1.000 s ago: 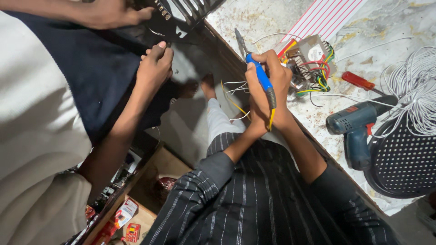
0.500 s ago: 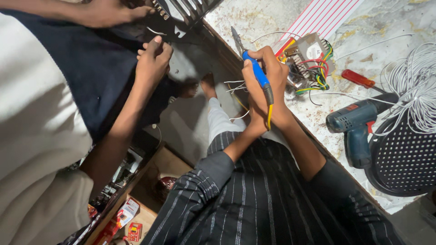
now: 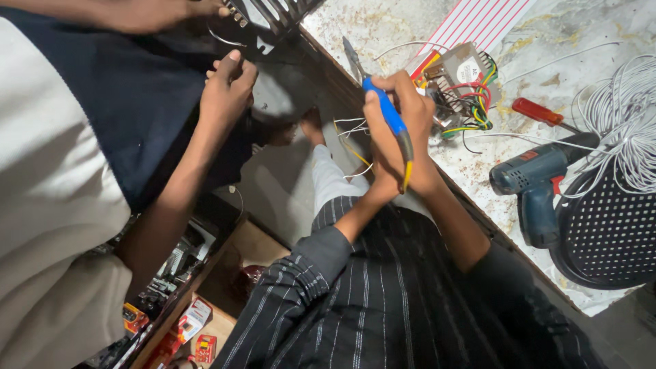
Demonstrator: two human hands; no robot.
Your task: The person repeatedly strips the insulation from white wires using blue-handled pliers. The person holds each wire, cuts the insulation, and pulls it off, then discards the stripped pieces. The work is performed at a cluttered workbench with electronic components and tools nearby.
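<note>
Pliers (image 3: 386, 113), blue and yellow handles, grey metal jaws narrow and pointed; handles clasped in both hands, tool tilted, jaws pointing up-left over the table edge, handle ends down toward the wrists. Thin white and yellow wires (image 3: 352, 147) hang loose just below the hands, off the table edge. Whether the jaw tips grip any wire cannot be told, tips look free

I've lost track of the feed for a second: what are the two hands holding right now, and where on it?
Both hands are clasped together around blue-and-yellow-handled pliers, gripping the handles; the metal nose sticks out above the fingers. Which hand lies where in the clasp cannot be told.
</note>
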